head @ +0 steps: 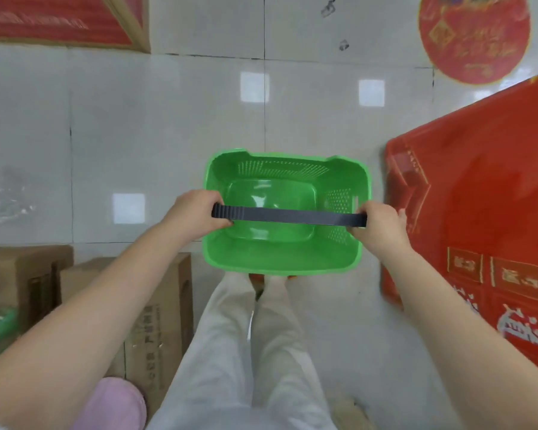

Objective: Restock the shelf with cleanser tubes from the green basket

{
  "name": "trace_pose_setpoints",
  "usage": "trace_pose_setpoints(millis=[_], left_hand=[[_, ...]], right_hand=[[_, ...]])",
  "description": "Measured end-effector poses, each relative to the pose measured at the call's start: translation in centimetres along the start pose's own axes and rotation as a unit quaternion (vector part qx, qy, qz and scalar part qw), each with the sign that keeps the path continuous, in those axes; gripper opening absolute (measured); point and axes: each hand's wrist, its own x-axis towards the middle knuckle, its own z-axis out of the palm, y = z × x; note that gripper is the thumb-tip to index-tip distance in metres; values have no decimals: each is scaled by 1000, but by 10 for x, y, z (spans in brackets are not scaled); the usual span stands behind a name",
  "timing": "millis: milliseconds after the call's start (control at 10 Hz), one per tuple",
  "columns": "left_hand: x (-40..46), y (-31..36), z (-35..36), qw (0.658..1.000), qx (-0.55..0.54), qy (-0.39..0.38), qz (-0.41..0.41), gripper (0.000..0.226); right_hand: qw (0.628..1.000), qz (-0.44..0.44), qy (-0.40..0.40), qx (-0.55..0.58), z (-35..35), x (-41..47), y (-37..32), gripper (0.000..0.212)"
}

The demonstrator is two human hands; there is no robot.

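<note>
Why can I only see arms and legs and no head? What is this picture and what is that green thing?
The camera sits on the person's head and looks down, so you see what they see: their own arms, their pale trousers and the white tiled floor. There is no robot here, only a person.

The green thing is a plastic shopping basket. A dark handle runs across its top. The left hand holds one end of the handle and the right hand holds the other, each with a curled grip. The basket looks empty; no tubes show inside.

On the floor stand brown cardboard boxes on the left and red boxes on the right.
</note>
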Motion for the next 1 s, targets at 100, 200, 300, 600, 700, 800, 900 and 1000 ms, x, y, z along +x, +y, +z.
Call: trace_pose_setpoints(millis=[100,200,300,600,700,800,900,1000], left_hand=[[38,-11,25,999,30,-16,-16,25],[71,-17,44,998,47,-11,-28,24],[97,-21,58,998,50,0,-35,24],[143,-26,82,998,43,29,-32,20],[144,-27,86,997,38,62,-23,17],[136,-27,92,995,58,82,-21,15],[117,-26,117,985,170,15,-37,34],[82,-32,155,952,244,-173,-65,86]], right_hand=[[999,-15,-15,-28,29,44,5,17],[999,-21,-14,-37,51,80,8,18],[998,-28,-19,-44,68,105,11,19],[997,-45,-24,-55,98,133,24,31],[998,-46,5,-49,105,137,24,28],[999,-32,32,-30,114,127,20,25],[998,-19,-46,-49,133,101,12,45],[962,-5,-251,-109,158,62,11,83]])
